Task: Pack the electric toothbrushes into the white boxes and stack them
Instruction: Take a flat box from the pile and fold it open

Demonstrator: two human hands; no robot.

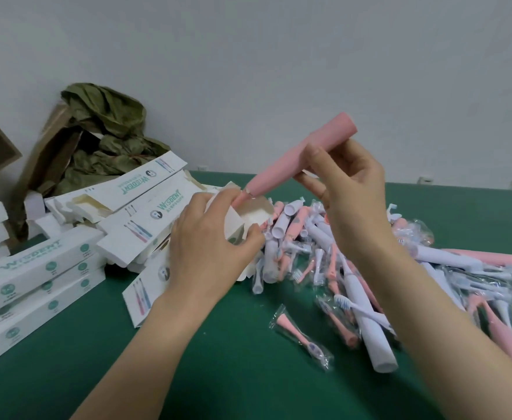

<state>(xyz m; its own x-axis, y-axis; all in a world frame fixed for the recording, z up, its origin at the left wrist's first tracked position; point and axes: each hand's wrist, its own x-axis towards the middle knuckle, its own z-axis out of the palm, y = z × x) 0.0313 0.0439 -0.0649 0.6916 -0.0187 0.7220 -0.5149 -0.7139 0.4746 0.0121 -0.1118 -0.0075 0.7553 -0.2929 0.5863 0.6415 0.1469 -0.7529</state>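
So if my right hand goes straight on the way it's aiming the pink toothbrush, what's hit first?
Probably the open white box held by the left hand; the pink toothbrush in the right hand has its tip at the mouth.

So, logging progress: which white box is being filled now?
The open-ended box gripped by the left hand; the right hand aims a pink toothbrush handle at its mouth. The other boxes lie unheld.
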